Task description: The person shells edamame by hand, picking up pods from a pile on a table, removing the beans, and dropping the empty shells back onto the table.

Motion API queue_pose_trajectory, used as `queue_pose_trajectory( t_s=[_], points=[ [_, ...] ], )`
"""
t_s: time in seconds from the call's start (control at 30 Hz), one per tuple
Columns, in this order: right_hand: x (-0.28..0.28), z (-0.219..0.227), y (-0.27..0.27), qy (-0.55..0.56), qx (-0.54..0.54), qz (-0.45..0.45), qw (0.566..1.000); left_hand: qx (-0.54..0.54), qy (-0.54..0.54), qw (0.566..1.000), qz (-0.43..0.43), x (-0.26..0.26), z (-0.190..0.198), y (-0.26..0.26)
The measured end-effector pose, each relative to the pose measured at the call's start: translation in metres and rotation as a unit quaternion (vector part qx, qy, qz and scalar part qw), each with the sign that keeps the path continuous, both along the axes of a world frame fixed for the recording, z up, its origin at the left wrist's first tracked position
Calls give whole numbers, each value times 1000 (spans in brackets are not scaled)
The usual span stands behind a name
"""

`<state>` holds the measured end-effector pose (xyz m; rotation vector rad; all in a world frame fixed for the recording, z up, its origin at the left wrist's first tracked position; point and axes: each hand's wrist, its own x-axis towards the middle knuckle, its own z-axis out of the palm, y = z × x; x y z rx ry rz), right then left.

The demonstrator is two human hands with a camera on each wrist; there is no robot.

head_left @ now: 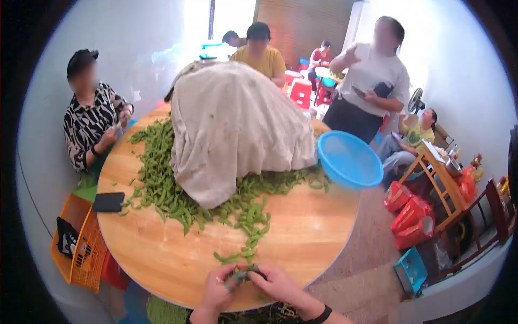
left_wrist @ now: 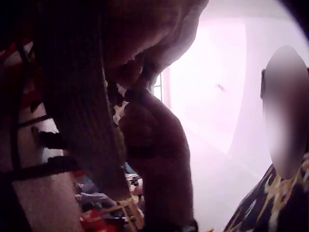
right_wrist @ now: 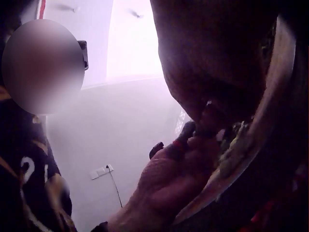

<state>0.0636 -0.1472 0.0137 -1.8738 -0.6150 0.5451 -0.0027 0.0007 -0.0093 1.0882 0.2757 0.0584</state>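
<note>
Both hands meet over the near edge of the round wooden table (head_left: 299, 229). My left hand (head_left: 220, 289) has its fingers curled, with greenish wrapping on a finger, and pinches a green soybean pod. Against it, my right hand (head_left: 280, 283) pinches the same pod with thumb and fingers; most of the pod is hidden by the fingertips. Just beyond the hands, a thin trail of soybean pods (head_left: 249, 229) leads back to a large heap. Over that heap lies a beige cloth (head_left: 221, 124). Both wrist views are dark, showing the right hand (left_wrist: 157, 140) and left hand (right_wrist: 178, 179) close together.
A blue plastic basket (head_left: 350, 159) is at the table's right edge. A black phone (head_left: 109, 202) lies at the left edge, above an orange crate (head_left: 81, 245). People are around the table and beyond it. Red bags (head_left: 413, 216) stand on the floor at right.
</note>
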Motion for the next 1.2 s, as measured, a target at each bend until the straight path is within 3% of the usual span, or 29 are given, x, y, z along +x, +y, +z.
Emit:
queue_pose_trajectory(
  t_s=[0.03, 0.07, 0.13, 0.17, 0.2, 0.27, 0.3, 0.4, 0.43, 0.47, 0.53, 0.6, 0.7, 0.77, 0.83, 0.9, 0.93, 1.0, 1.13, 1.2],
  points=[
    [0, 4, 0, 13, -13, -8, 1000, -79, -24, 996, -40, -1, 3, 4],
    [6, 5, 0, -3, -8, -7, 1000, -75, -40, 996, -40, 7, 7, 5],
    [2, -5, -2, 127, 40, 20, 991, -144, 25, 989, -24, -1, 11, 3],
    [6, -12, -3, 54, -13, 37, 998, -159, -3, 987, -27, 0, 2, 4],
    [-4, -10, -6, 87, -18, 39, 995, -165, 29, 986, -21, -12, 6, 1],
    [10, 1, -3, -78, -11, -37, 996, 39, -12, 998, -56, -3, 18, -1],
    [14, 8, -1, -85, -8, -30, 996, 76, -30, 993, -82, -3, 10, -2],
    [14, 9, -1, -48, -27, -13, 998, 117, -57, 988, -87, -1, 2, -5],
    [17, -3, -2, 16, 16, 18, 1000, 51, -45, 993, -93, 0, 12, -7],
    [18, -10, -2, 78, 60, 48, 994, 52, -39, 994, -88, -1, 11, -6],
    [20, -5, -4, 119, 58, 54, 990, 152, -72, 983, -79, -1, 10, -4],
    [17, 1, -3, 210, 149, 40, 965, 120, -54, 989, -61, -2, 15, -5],
    [15, 0, -3, 200, 150, 57, 967, 183, -21, 977, -109, -4, 28, -1],
    [18, 4, -3, 199, 142, 67, 967, 213, -59, 969, -108, -3, 26, -2],
    [15, 4, -6, 322, 136, 13, 937, 238, -88, 961, -111, -4, 23, -4],
    [10, 4, -2, 337, 172, -25, 925, 328, -141, 932, -64, -1, 20, -5],
    [6, 2, -1, 351, 207, -65, 911, 323, -130, 935, -64, 0, 18, -8],
    [0, -3, -1, 398, 224, -81, 886, 441, -253, 861, 4, -4, 13, -12],
    [-12, 13, 7, 415, 267, -142, 858, 440, -263, 858, -31, -11, 18, -6],
    [-12, 13, 9, 428, 285, -156, 843, 430, -275, 860, 0, -4, 14, -5]
  ],
)
